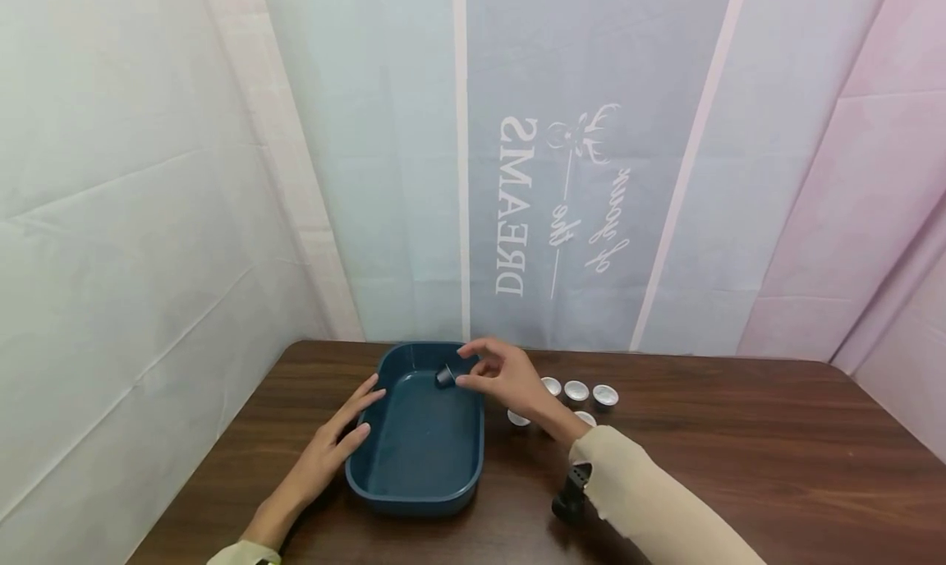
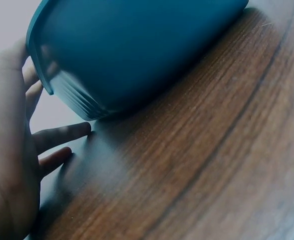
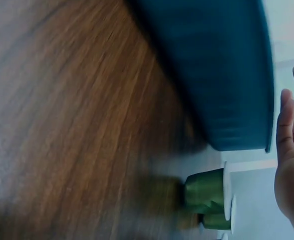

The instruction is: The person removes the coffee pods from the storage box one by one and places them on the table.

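A blue plastic tray [image 1: 424,499] stands on the wooden table. My left hand [image 1: 325,454] rests at its left side, fingers spread and fingertips on the rim; the left wrist view shows this hand [image 2: 9,145] beside the tray's outer wall [image 2: 131,45]. Over the far right corner of the tray is my right hand [image 1: 510,378], thumb and index finger apart. A dark coffee capsule [image 1: 444,376] lies tilted just off those fingertips, inside the tray outline; whether it touches the tray floor I cannot tell. In the right wrist view the hand [image 3: 292,145] is partly cut off.
Several coffee capsules with silvery lids, such as one capsule [image 1: 605,396], stand right of the tray, some partly behind my right forearm. A green capsule [image 3: 205,191] shows close to the tray's end. A printed curtain [image 1: 399,179] hangs behind the table [image 1: 739,442].
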Tool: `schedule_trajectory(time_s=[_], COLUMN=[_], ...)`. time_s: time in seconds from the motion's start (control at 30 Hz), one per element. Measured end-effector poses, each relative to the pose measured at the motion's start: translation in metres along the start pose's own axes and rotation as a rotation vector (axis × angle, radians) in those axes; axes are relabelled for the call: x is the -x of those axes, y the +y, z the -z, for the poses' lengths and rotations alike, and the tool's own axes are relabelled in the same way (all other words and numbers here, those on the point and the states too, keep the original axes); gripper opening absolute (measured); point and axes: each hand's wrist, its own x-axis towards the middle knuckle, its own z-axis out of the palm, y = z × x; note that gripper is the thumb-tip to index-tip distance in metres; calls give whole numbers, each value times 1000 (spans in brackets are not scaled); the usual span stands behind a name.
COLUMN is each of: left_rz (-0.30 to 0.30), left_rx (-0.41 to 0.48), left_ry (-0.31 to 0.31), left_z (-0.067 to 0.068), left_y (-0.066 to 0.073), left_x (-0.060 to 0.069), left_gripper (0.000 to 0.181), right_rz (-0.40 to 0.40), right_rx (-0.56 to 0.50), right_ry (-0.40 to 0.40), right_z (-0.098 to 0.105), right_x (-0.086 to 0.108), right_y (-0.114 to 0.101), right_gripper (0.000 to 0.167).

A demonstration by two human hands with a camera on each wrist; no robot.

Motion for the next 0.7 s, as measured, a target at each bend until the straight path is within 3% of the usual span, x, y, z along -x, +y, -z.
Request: schedule_trajectory(time_s=[0.1,0.4,0.53,0.7], left_rz=[11,19,13,3], left_rx=[2,3,-2,6], left_ry=[1,-5,-8,-17], left_z=[1,2,3,2], left_y=[2,3,2,0], left_x=[0,-1,-2,-2], left_gripper=[46,46,46,47], right_rz=[4,-46,-22,21], right_rx=[31,78,101,165], right_ry=[-17,-65,-90,-176], right_z=[-3,-3,-4,-5], right_x=[-3,-20,-25,-35], right_y=[-7,20,19,19], right_gripper=[33,39,40,36])
